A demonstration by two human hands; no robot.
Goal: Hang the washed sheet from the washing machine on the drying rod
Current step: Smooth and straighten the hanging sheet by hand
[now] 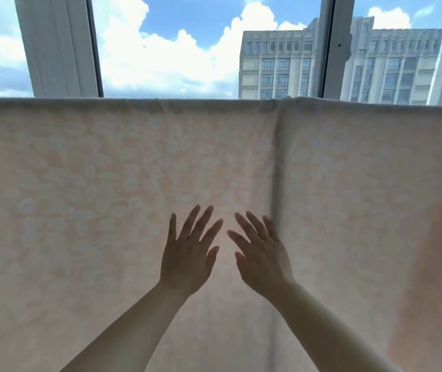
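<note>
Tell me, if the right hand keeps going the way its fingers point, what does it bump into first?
Most likely the hanging sheet. The right hand is open, fingers straight, pointing up and forward at the cloth right in front of it. One view cannot show whether the fingertips already touch it.

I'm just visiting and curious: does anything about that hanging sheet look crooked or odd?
Mostly tidy. The sheet hangs over the rod with a level top edge. One vertical fold runs down right of centre, bunching slightly at the top. Both hands, left and right, are spread flat, fingers straight, just beside it.
</note>
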